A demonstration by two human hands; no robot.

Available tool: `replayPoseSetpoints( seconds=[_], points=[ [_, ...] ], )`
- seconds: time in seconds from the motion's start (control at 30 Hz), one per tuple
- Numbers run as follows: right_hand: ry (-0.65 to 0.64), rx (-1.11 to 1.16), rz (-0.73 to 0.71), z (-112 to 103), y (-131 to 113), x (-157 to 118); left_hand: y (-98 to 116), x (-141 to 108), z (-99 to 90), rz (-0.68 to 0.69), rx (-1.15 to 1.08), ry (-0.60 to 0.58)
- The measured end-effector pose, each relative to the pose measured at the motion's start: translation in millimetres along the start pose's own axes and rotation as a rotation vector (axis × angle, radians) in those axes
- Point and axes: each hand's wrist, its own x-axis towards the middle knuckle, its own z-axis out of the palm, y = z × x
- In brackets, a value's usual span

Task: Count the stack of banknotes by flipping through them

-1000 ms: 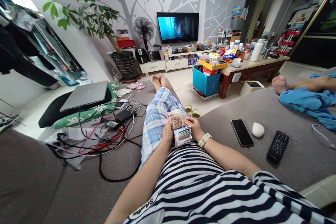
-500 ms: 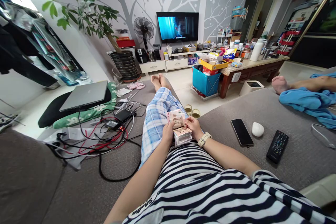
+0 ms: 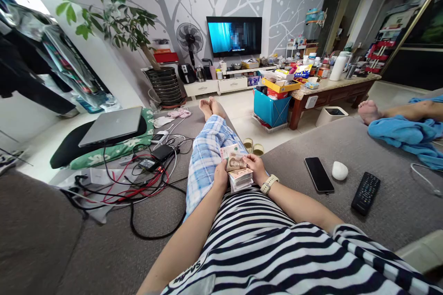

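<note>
My left hand [image 3: 221, 176] is closed around the left side of a bundle of banknotes [image 3: 241, 180], its thumb near the upper notes. The bundle is bent over, so its thick layered edge rests close to my lap. Between the thumb and fingers of my right hand [image 3: 256, 168] is the right edge of a banknote [image 3: 236, 161] with a portrait, which stands tilted above the bundle. Pinkish notes show behind it. A pale watch [image 3: 269, 184] sits on my right wrist. Under both hands lie my checked trousers [image 3: 204, 159] and striped shirt.
A phone [image 3: 319, 174], a white rounded object [image 3: 339, 171] and a remote control [image 3: 366, 193] lie on the sofa to my right. Tangled cables [image 3: 148, 179] and a laptop [image 3: 112, 125] are on my left. Another person's foot [image 3: 368, 111] rests at the right.
The portrait banknote between my hands shows more of its face and lies at a different tilt. My right fingers have shifted slightly along with it; the bundle stays in my left hand.
</note>
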Motion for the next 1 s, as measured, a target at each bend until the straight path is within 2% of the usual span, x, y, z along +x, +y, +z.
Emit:
replayPoseSetpoints(
  seconds=[0.23, 1.0],
  points=[
    [0.021, 0.043, 0.02, 3.9, -7.3, -3.4, 7.6, -4.2, 2.3, -0.02, -0.003, 0.014],
    [0.003, 0.042, 0.022, 1.2, -2.4, -2.2, 19.0, -12.0, 4.4, -0.029, -0.022, -0.004]
  ],
)
